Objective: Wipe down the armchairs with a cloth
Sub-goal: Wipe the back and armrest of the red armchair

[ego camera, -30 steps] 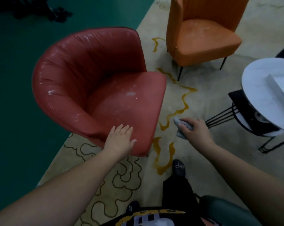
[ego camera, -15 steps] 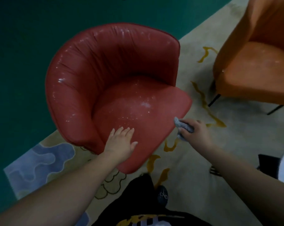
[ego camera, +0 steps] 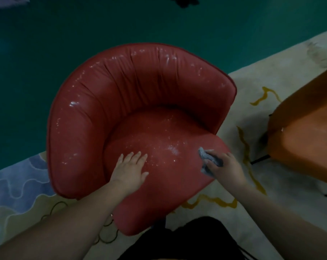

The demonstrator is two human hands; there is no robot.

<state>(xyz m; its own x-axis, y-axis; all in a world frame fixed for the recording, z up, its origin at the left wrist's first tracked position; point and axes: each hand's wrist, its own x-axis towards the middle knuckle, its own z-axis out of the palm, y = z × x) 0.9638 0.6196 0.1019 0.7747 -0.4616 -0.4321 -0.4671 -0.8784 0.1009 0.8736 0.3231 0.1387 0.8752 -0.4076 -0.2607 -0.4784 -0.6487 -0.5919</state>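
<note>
Dark green floor fills the far half of the view, and a pale rug (ego camera: 282, 59) with yellow squiggles and a blue patch lies under the furniture. Red armchair (ego camera: 140, 117) sits square in front of me, seat toward my legs. Its seat shows a scatter of white specks and smears, thickest near the middle, and pale streaks run along the top of the backrest and down the left arm. I read that as dust or residue not yet cleared, so the wiping looks barely begun, if begun at all. My left hand (ego camera: 130, 169) lies flat on the front of the seat, fingers straight and spread, steadying the chair as far as I can judge. My right hand (ego camera: 227, 168) grips a bunched grey cloth (ego camera: 208, 159), fingers curled round it, at the right edge of the seat; the cloth's free corner points toward the speckled patch, just beside it. I cannot tell if the cloth is pressing on the leather or held just above. Orange armchair (ego camera: 305, 136) stands at the right edge, only partly in view, with a faint pale film on its seat; it appears untouched. Judgement: red seat first, then backrest and arms, then the orange one. Nearly the whole job remains.
</note>
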